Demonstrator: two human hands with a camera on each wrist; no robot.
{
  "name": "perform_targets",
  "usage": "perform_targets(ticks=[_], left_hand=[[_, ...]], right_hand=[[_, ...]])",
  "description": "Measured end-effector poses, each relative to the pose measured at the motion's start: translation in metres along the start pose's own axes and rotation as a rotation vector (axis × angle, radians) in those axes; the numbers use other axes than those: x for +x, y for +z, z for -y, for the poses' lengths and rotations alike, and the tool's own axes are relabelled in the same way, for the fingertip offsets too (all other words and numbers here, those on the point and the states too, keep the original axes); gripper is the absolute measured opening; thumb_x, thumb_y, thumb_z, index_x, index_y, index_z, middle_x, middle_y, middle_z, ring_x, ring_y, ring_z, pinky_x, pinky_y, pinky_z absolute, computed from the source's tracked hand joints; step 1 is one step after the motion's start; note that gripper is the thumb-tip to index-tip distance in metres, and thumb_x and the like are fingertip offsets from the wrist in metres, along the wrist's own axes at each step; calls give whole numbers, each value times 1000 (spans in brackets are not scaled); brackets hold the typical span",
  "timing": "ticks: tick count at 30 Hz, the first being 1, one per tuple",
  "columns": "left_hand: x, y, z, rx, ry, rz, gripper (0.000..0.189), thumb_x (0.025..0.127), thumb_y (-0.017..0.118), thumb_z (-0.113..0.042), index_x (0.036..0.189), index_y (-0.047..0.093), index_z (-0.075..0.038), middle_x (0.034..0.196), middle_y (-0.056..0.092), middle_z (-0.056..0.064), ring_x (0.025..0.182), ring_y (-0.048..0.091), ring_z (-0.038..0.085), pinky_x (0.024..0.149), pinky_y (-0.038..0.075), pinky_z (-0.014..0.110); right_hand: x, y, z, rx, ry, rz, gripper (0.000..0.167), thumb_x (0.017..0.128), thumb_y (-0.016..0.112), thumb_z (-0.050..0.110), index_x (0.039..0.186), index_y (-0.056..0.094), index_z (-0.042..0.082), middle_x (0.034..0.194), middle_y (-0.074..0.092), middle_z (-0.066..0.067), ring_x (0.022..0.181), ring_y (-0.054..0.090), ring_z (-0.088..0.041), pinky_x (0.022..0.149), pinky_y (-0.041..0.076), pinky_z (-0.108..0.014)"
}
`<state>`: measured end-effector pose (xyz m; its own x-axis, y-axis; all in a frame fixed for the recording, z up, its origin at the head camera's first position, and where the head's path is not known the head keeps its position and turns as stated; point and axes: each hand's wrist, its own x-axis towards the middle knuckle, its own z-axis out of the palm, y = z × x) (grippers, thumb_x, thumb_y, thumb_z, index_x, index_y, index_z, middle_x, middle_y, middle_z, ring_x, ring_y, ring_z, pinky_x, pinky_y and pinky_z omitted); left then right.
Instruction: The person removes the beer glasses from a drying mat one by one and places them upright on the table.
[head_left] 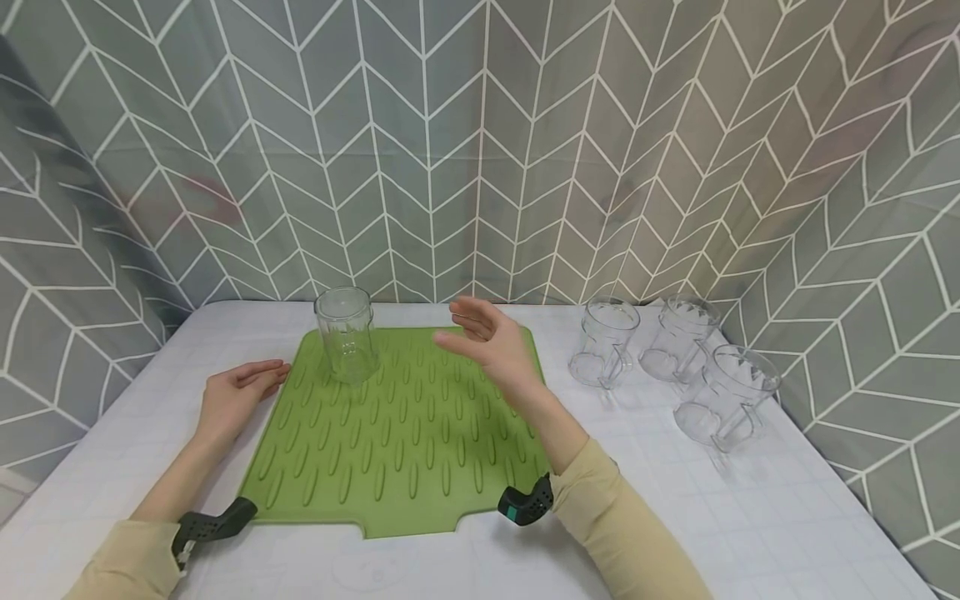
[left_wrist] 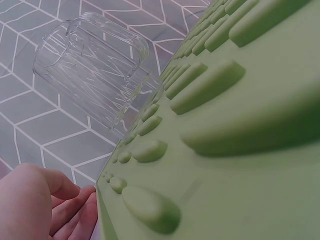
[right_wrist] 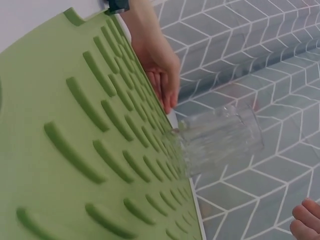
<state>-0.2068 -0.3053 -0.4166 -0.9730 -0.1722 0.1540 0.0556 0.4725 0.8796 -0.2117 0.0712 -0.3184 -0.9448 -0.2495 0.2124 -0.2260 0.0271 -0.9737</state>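
Note:
A clear glass mug (head_left: 348,340) stands upright on the far left part of a green ridged mat (head_left: 408,518). My left hand (head_left: 238,393) rests on the table beside the mat, its loosely bent fingertips right at the mat's left edge. In the left wrist view, the mug (left_wrist: 90,70) rises from the mat beyond these fingers. Above the right half of the mat hovers my right hand (head_left: 491,343), fingers curved, thumb apart, nothing in it. It is to the right of the mug and apart from it. The right wrist view shows the mug (right_wrist: 220,137) near the left hand.
Three more clear glass mugs with handles stand at the right of the table: one at the back (head_left: 603,342), another beside it (head_left: 678,337), and a nearer one (head_left: 727,396). A white cloth (head_left: 600,517) covers the table. Grey patterned curtains (head_left: 450,150) enclose the back and sides.

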Motion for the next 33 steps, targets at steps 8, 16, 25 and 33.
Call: perform_targets(ticks=[8, 16, 25, 33], left_hand=[[0, 1, 0, 3, -7, -3, 44, 103, 54, -23, 131, 58, 11, 125, 65, 25, 87, 60, -20, 79, 55, 8], [0, 0, -1, 1, -3, -1, 43, 103, 54, -23, 130, 59, 12, 124, 65, 25, 88, 60, -19, 79, 55, 8], [1, 1, -1, 10, -6, -3, 44, 104, 54, -24, 130, 59, 11, 128, 61, 30, 87, 59, -20, 79, 55, 8], [0, 2, -1, 7, 1, 1, 44, 104, 53, -23, 131, 58, 12, 130, 59, 32, 88, 58, -21, 79, 55, 7]], right_hand=[[6, 18, -3, -12, 2, 24, 68, 86, 80, 14, 145, 48, 8, 144, 55, -4, 137, 50, -22, 119, 36, -29], [12, 35, -4, -28, 2, 12, 72, 85, 81, 17, 147, 46, 7, 147, 52, -3, 139, 46, -19, 121, 33, -27], [20, 56, -9, -51, 20, 2, 74, 84, 82, 21, 148, 46, 11, 150, 50, 0, 142, 42, -16, 121, 31, -26], [25, 69, -13, -103, 37, -18, 78, 80, 86, 26, 147, 47, 11, 149, 51, 0, 141, 44, -17, 122, 31, -30]])
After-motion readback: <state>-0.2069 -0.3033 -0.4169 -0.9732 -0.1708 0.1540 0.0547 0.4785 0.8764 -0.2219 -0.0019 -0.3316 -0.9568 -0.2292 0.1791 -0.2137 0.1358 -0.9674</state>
